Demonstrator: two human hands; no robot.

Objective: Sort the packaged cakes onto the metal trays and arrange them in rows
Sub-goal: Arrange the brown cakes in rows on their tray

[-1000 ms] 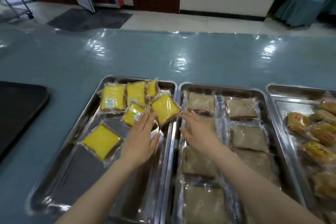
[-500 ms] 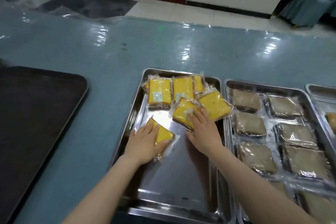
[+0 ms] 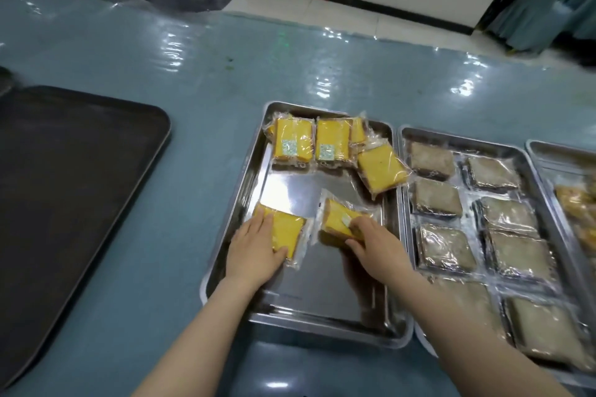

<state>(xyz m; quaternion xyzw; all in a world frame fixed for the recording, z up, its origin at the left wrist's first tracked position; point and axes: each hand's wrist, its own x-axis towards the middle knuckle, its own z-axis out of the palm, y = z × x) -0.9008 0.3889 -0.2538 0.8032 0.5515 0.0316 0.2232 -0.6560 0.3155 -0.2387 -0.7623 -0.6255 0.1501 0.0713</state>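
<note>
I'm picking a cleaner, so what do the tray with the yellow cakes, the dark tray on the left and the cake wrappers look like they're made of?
Tray with the yellow cakes: likely stainless steel, polished, with mirror-like reflections. Dark tray: matte brown-black, no glare; possibly coated metal or plastic, unclear. Cake wrappers: thin clear plastic film, glossy and crinkled, cake visible through it.

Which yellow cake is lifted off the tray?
The one in the right hand: that cake is tilted up. The left hand's cake and the others lie flat.
</note>
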